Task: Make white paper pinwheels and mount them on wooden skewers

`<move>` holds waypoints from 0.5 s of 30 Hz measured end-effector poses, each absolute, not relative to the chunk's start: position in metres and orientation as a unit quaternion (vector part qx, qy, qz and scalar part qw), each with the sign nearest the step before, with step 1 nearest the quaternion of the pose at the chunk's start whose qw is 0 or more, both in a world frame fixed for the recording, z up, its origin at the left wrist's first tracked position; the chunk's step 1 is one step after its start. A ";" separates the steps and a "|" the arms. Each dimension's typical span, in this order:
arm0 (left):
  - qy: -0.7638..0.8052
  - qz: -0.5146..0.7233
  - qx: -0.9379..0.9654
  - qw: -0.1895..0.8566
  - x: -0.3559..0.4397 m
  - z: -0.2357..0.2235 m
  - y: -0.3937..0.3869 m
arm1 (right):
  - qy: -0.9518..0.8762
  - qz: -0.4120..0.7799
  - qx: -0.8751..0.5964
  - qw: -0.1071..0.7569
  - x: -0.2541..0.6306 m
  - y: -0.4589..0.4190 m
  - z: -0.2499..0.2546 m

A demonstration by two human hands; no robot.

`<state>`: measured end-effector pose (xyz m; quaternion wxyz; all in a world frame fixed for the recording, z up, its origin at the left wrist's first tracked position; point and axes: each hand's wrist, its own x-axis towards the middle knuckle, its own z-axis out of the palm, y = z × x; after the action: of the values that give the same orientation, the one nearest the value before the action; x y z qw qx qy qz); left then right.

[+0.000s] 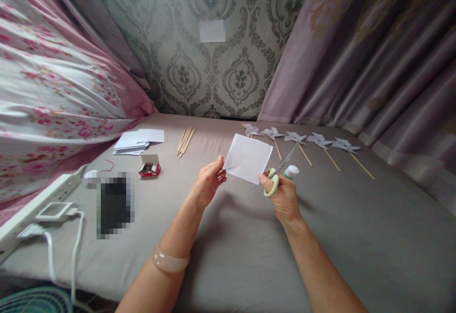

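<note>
A square sheet of white paper [248,157] is held up above the grey-covered surface. My left hand [211,178] is closed on its left corner, where a short slit or crease shows. My right hand [283,194] grips scissors [272,184] with pale green handles, the blades pointing up and away to the right. The right thumb meets the paper's lower right corner. Just behind the right hand is a glue stick [291,171] with a white cap, its lower part hidden. Several paper pinwheels on sticks [295,137] lie in a row beyond.
At the back left are a stack of white paper [131,141], a bundle of wooden sticks [185,141] and a red box of small metal pieces [149,168]. A blurred dark object [114,205] lies near a power strip [46,203] with white cables. Curtains hang on both sides.
</note>
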<state>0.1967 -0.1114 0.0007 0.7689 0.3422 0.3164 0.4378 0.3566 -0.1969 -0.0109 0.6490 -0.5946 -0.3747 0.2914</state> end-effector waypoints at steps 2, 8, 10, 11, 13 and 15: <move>0.312 0.438 0.337 0.773 0.199 -0.001 -0.113 | -0.375 0.285 -0.591 0.655 0.357 -0.197 -0.012; 0.313 0.430 0.352 0.770 0.205 -0.005 -0.119 | -0.370 0.261 -0.600 0.660 0.355 -0.197 -0.010; 0.319 0.411 0.353 0.778 0.206 -0.006 -0.120 | -0.370 0.254 -0.604 0.658 0.355 -0.197 -0.009; 0.320 0.401 0.354 0.782 0.207 -0.007 -0.121 | -0.371 0.251 -0.606 0.658 0.354 -0.197 -0.008; 0.319 0.379 0.362 0.790 0.209 -0.009 -0.123 | -0.372 0.250 -0.607 0.657 0.354 -0.197 -0.008; 0.317 0.353 0.377 0.795 0.212 -0.012 -0.125 | -0.373 0.250 -0.606 0.656 0.354 -0.197 -0.008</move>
<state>0.2122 -0.1255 -0.0119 0.7955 0.3772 0.3171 0.3526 0.3545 -0.1974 -0.0080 0.6562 -0.6062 -0.3734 0.2499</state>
